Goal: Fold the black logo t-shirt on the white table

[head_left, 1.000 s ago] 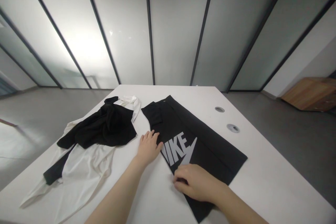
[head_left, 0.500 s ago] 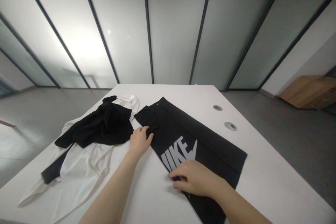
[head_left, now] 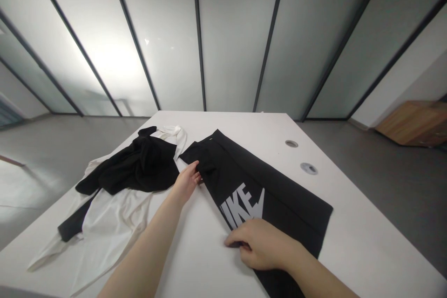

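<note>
A black T-shirt [head_left: 279,181] with large grey NIKE lettering lies folded lengthwise on the white table [head_left: 195,251], its collar end pointing away from me. My left hand [head_left: 188,181] grips its left edge near the sleeve, the fingertips partly hidden by the cloth. Closer to me, my right hand [head_left: 261,242] pinches the same edge beside the lettering and covers part of the print. Left of my left hand, a crumpled black garment [head_left: 139,163] rests on top of a white garment [head_left: 111,223].
Two round grommets [head_left: 309,168] are set into the tabletop on the right. Behind the table's far edge stands a frosted glass partition [head_left: 230,46] with dark frames. A wooden piece of furniture [head_left: 412,123] is on the floor at the far right.
My left hand has turned, its fingers moving from on top of the T-shirt to its left edge. My right hand's fingers have closed on the edge, which has shifted slightly inward.
</note>
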Tool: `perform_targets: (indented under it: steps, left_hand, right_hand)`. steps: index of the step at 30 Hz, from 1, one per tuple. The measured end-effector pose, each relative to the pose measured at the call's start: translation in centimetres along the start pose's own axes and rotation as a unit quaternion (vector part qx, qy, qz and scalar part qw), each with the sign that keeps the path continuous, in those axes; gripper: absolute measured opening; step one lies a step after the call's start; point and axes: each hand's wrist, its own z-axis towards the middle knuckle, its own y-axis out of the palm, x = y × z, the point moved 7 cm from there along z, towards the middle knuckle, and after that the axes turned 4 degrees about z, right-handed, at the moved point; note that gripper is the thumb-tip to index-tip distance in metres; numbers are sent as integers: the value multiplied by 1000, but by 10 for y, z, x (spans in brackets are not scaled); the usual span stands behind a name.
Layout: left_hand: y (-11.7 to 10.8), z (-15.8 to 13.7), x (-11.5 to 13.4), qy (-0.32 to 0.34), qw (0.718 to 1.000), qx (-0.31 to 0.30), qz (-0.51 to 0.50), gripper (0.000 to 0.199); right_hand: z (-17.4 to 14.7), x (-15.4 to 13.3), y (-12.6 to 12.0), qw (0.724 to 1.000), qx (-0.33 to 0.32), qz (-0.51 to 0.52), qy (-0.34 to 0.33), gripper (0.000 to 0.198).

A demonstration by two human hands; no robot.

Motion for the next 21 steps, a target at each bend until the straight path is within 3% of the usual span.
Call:
perform_targets:
  steps: [3,7,13,18,21]
  left_hand:
    - [-1,1,6,-16,1000,6,-5,19]
    - [-11,3,15,-20,999,39,-14,22]
    - [-14,4,29,32,998,35,-39,26]
    - [-21,16,29,75,994,31,-78,40]
    - [-32,24,26,83,992,47,-81,44]
  right_hand:
    - [-1,-2,4,1000,-13,23,-17,49]
    - [-1,-2,9,999,-12,30,-37,33]
    - [-4,-1,2,995,4,88,-40,5]
    - [-7,7,16,979,-79,188,-27,21]
    - [-8,10,21,971,-95,217,-35,26]
